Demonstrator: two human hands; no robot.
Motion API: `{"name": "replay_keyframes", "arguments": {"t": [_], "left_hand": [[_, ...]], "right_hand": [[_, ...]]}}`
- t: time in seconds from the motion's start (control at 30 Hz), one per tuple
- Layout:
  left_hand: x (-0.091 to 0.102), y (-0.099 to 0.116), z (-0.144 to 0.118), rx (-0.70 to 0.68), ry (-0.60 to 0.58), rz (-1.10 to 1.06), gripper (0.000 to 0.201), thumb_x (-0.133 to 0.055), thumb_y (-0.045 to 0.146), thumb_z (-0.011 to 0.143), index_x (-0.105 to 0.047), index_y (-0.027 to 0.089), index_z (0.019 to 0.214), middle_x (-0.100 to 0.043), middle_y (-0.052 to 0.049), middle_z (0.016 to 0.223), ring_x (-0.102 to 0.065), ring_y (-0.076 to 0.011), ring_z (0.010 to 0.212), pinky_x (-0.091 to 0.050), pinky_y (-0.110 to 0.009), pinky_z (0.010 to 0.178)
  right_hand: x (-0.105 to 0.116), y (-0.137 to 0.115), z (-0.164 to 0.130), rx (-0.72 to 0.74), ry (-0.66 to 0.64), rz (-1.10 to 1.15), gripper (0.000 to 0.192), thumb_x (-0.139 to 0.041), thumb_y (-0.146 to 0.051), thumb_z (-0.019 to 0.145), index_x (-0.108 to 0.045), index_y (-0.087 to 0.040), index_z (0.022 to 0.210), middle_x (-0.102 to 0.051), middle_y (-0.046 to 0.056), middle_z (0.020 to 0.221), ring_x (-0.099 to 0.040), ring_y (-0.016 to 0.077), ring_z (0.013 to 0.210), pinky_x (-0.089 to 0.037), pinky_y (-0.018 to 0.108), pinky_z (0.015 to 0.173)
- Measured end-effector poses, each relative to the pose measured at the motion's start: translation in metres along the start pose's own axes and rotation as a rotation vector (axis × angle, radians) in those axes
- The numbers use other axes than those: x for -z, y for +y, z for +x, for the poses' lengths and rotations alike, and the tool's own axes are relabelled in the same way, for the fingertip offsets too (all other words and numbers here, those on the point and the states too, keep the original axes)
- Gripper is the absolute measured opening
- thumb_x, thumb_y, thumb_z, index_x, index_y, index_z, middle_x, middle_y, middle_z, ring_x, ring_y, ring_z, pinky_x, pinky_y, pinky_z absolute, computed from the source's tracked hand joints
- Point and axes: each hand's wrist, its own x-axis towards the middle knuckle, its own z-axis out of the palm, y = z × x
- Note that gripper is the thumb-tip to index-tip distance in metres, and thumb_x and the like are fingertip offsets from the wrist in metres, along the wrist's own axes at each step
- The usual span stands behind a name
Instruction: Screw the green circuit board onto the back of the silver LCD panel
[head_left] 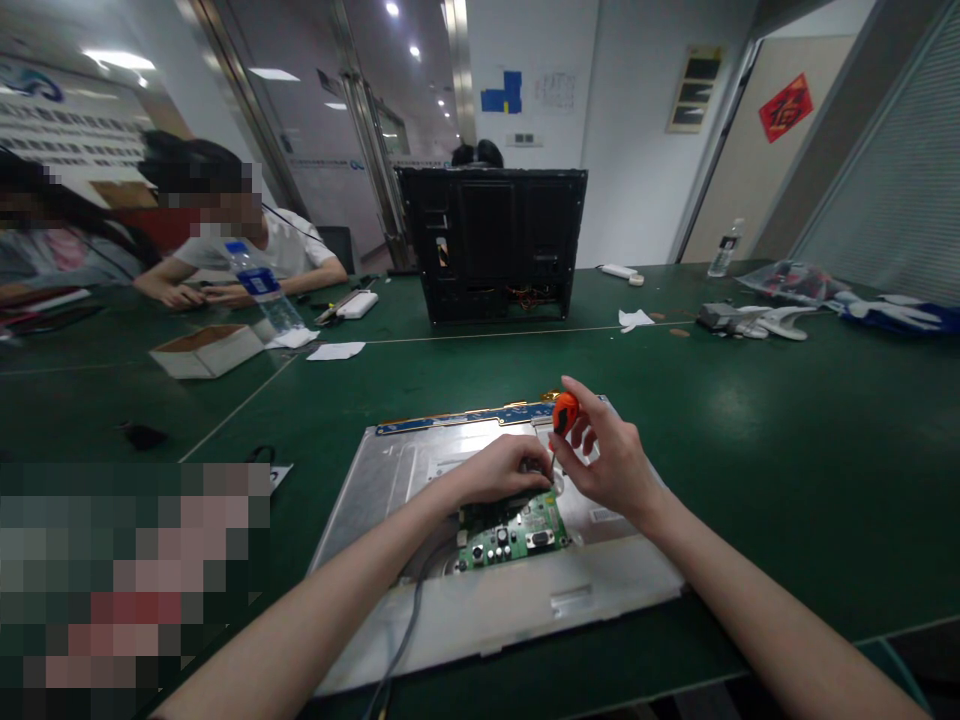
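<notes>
Right now your right hand is curled around a small screwdriver with an orange ball-shaped handle, fingers closed on it, shaft pointing down toward the top edge of the green circuit board. Your left hand sits just beside it, fingers bent down and pressing on the board's upper part; can't tell whether it grips anything underneath. Both hands are nearly touching, approx. over the middle of the flat silver metal back panel of a monitor, which lies face down on the green counter. The board rests on that panel, w/ a grey cable running from its left side toward you. A blue strip lines the panel's far edge.

Farther back, a black upright monitor housing stands mid-counter. Left of it: a clear plastic water bottle w/ blue label, an open cardboard box, and white paper scraps. Two other people sit at the far left, one w/ forearms on the counter. Far right: another bottle and plastic-wrapped items.
</notes>
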Motion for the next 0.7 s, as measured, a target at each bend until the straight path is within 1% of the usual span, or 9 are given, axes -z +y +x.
{"name": "replay_keyframes", "arguments": {"t": [0.13, 0.33, 0.5, 0.7], "left_hand": [[-0.0002, 0.0007, 0.0001, 0.007, 0.008, 0.010, 0.005, -0.072, 0.011, 0.080, -0.069, 0.014, 0.082, -0.067, -0.001, 0.080, -0.061, -0.0166, 0.077, -0.046, -0.024, 0.072], [-0.0001, -0.0004, -0.0001, 0.028, -0.004, 0.021, 0.004, -0.071, 0.012, 0.080, -0.070, 0.014, 0.083, -0.069, -0.003, 0.085, -0.063, -0.0182, 0.080, -0.046, -0.025, 0.073], [-0.0002, -0.0011, 0.0001, 0.010, 0.001, 0.021, 0.005, -0.072, 0.011, 0.079, -0.070, 0.014, 0.083, -0.069, -0.002, 0.084, -0.062, -0.0176, 0.080, -0.046, -0.024, 0.073], [-0.0002, -0.0012, -0.0004, 0.004, 0.006, 0.008, 0.004, -0.072, 0.013, 0.080, -0.070, 0.015, 0.083, -0.069, -0.002, 0.084, -0.062, -0.0177, 0.080, -0.046, -0.025, 0.074]], "right_hand": [[0.0000, 0.0003, -0.0005, -0.007, 0.003, 0.000, 0.064, -0.055, -0.020, 0.088, -0.030, -0.023, 0.147, -0.060, -0.004, 0.072, -0.057, 0.0111, 0.053, -0.050, 0.023, 0.050], [-0.0007, 0.0028, -0.0005, 0.012, 0.006, -0.024, 0.064, -0.059, -0.025, 0.089, -0.032, -0.025, 0.147, -0.061, -0.003, 0.076, -0.055, 0.0105, 0.052, -0.048, 0.023, 0.049], [-0.0009, 0.0018, 0.0004, 0.028, 0.025, -0.030, 0.065, -0.058, -0.024, 0.091, -0.030, -0.025, 0.149, -0.061, -0.003, 0.076, -0.055, 0.0104, 0.052, -0.049, 0.024, 0.050], [-0.0008, 0.0008, 0.0003, 0.010, 0.008, -0.018, 0.066, -0.057, -0.024, 0.090, -0.029, -0.026, 0.150, -0.061, -0.003, 0.076, -0.056, 0.0108, 0.054, -0.049, 0.024, 0.050]]}}
